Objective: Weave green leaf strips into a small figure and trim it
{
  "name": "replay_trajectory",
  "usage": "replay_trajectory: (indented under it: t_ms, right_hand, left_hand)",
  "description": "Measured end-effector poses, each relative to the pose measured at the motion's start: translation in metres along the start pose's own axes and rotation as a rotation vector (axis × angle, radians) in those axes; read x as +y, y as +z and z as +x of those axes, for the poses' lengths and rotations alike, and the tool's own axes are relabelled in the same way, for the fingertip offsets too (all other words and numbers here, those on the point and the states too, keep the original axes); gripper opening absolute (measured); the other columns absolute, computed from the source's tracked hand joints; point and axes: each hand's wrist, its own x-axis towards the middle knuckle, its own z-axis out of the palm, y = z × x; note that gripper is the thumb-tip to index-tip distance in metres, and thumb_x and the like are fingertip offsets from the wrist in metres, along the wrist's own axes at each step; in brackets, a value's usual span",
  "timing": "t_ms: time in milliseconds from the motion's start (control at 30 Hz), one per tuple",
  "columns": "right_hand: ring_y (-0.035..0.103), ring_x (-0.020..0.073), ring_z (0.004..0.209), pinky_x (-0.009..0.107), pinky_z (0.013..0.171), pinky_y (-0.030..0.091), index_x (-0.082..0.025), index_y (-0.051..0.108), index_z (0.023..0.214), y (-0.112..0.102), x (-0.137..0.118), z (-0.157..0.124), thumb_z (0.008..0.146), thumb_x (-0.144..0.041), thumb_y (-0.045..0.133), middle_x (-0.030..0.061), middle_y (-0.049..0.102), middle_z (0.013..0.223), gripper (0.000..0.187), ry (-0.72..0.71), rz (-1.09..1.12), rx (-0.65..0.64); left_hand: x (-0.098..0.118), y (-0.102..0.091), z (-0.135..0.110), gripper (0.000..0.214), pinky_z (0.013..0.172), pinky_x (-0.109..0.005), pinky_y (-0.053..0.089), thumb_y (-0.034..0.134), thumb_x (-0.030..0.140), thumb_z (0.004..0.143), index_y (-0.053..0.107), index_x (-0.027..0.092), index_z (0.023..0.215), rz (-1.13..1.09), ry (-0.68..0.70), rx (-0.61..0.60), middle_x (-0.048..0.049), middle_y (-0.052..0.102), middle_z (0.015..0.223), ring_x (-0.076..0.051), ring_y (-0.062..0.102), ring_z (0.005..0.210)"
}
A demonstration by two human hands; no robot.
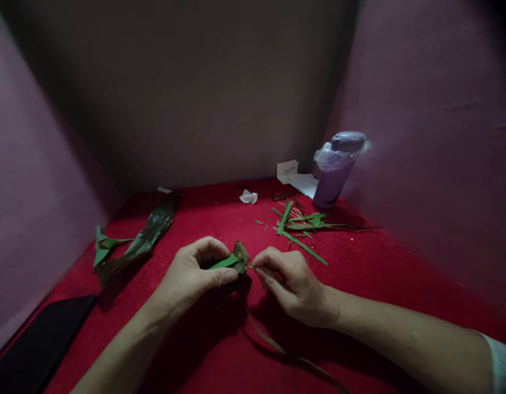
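- Folded leaf bundle (239,257) is held just above the red tabletop (372,273), centre frame, between both hands.
- Risk, on this evidence: if the grip on the left loosens, the springy folds could open. A hard tug from the right could snap the thin sliver (250,266) or pull it free. The trailing strip (269,340), which passes under the right wrist, could snag.
- Left hand (191,276) is closed on the bundle, with the thumb pressing its bright green end against the curled fingers.
- Right hand (294,284) is nearly closed, its thumb and forefinger pinching the sliver at the bundle's right edge. The other fingers are tucked in.
- Around them, from the left: a flat black object (39,345), a long dark leaf (150,235), a crumpled tissue (248,196), green leaf trimmings (304,224) and a purple cup (335,175) with plastic film over its top.
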Motion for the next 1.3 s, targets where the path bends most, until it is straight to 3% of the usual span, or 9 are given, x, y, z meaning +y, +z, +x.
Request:
replay_trajectory:
  t_ms: [300,867,1100,1300]
  right_hand:
    - [0.043,0.0081,0.049,0.021,0.051,0.035,-0.016,0.055,0.086,0.0001,-0.0017,0.0002,0.089,-0.013,0.047,-0.0038,0.05,0.059,0.009,0.001,0.042,0.026]
    - [0.045,0.0079,0.049,0.02,0.051,0.036,-0.016,0.055,0.087,0.0017,0.0,-0.0008,0.09,-0.014,0.047,-0.004,0.051,0.058,0.009,0.017,0.084,0.017]
    - [0.045,0.0087,0.049,0.022,0.052,0.036,-0.016,0.059,0.085,-0.0007,-0.0015,0.0013,0.088,-0.015,0.049,-0.0025,0.053,0.059,0.01,-0.023,-0.019,0.034]
    - [0.047,0.0092,0.05,0.021,0.05,0.038,-0.017,0.058,0.086,-0.0013,-0.0034,0.001,0.088,-0.015,0.049,-0.0029,0.054,0.058,0.009,0.058,0.061,0.043]
  left_hand:
    - [-0.0039,0.0001,0.0029,0.029,0.057,-0.021,0.045,0.083,0.025,0.056,0.062,0.017,0.073,-0.154,-0.04,-0.009,0.0026,0.068,0.068,-0.01,0.06,0.06]
    - [-0.0049,0.0023,0.003,0.026,0.06,-0.021,0.045,0.083,0.024,0.055,0.063,0.017,0.071,-0.086,-0.021,0.004,0.0029,0.066,0.069,-0.01,0.058,0.062]
    - [-0.0034,0.0026,0.0018,0.027,0.062,-0.023,0.045,0.083,0.024,0.055,0.063,0.017,0.072,-0.055,-0.004,0.018,0.0022,0.067,0.07,-0.012,0.059,0.064]
    - [0.0009,0.0051,0.0001,0.027,0.063,-0.025,0.045,0.082,0.024,0.054,0.062,0.017,0.07,-0.026,0.0,0.053,0.0017,0.066,0.069,-0.013,0.059,0.064]
